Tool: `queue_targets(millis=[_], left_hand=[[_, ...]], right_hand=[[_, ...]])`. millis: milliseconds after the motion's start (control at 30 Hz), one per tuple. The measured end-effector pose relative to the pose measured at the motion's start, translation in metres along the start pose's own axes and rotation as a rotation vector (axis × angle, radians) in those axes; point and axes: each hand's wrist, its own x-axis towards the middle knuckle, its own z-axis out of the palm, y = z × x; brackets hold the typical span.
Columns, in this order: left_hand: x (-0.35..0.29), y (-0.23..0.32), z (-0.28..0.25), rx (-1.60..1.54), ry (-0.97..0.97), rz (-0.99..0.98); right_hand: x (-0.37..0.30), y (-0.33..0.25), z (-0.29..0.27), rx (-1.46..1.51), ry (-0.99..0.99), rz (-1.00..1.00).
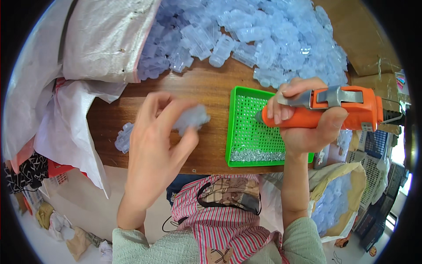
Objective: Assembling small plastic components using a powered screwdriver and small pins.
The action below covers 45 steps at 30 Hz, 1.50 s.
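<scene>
- Left hand, 9 o'clock: digits closed around a clear part, blurred.
- Loose piece, 9 o'clock, farther out, on table.
- Right hand, 3 o'clock: grips orange tool, nose over green tray.
- Metal bits along tray's 6 o'clock edge.
- Clear pile, 1 o'clock.
- White sack, 10 o'clock.

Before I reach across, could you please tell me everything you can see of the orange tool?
The orange tool has a long, smooth, plastic-looking body with a silver, metal-looking lever along its side and a darker nose. It lies crosswise, nose toward the person's left, over the green tray. The right hand grips it, fingers and thumb around the body. Whether it is running cannot be told.
</scene>
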Motion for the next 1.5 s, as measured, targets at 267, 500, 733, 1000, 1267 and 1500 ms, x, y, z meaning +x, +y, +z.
queue_targets(millis=[267,500,733,1000,1267,1500], left_hand=[[-0.031,-0.031,0.021,-0.457,-0.238,-0.13],[-0.036,-0.033,0.029,-0.555,-0.233,-0.133],[-0.024,-0.013,-0.006,-0.284,-0.298,-0.114],[-0.011,-0.01,0.038,0.183,-0.159,0.196],[-0.028,-0.026,0.053,-0.009,-0.065,0.191],[-0.036,-0.037,0.065,-0.336,0.03,0.094]], right_hand=[[-0.003,0.012,-0.004,-0.035,-0.036,-0.003],[-0.005,0.015,-0.005,0.029,-0.024,-0.018],[-0.004,0.017,-0.006,0.11,-0.077,-0.046],[0.0,-0.017,-0.01,0.131,-0.261,-0.21],[-0.009,-0.024,0.019,0.217,-0.327,-0.117],[-0.008,-0.016,0.029,0.208,-0.359,-0.035]])
